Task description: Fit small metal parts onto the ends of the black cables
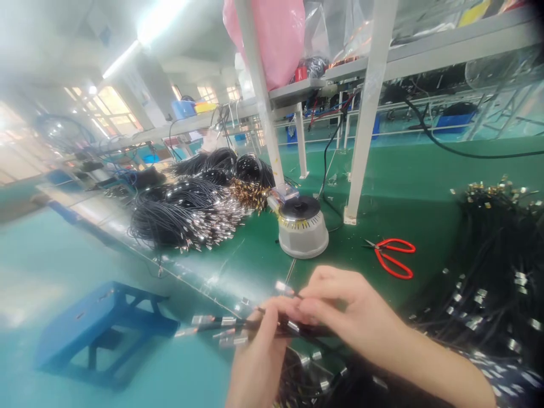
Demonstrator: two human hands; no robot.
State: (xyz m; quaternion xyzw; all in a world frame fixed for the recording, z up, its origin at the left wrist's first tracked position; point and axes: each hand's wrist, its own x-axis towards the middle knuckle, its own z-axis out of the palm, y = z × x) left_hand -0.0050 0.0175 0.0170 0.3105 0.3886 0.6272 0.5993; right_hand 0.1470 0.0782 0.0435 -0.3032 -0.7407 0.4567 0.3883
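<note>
Several black cables with stripped, silvery ends (219, 323) run through my left hand (266, 340), whose fingers and thumb are closed round them. Close against it, my right hand (340, 303) pinches one black cable, and that cable's silver tip (284, 288) points up and to the left. The two hands touch or nearly touch at the fingertips. Below them hang more black cables with metal sleeves (317, 357), partly hidden by my right forearm. Red-handled scissors (393, 255) lie on the green table beyond my right hand, blades partly apart.
A white round device with a black top (302, 226) stands ahead on the green table (357, 243). Coiled black cables (178, 209) pile up at the left, and another cable heap (488, 272) fills the right. White shelf posts (369, 113) rise behind. A blue stool (106, 328) stands on the floor.
</note>
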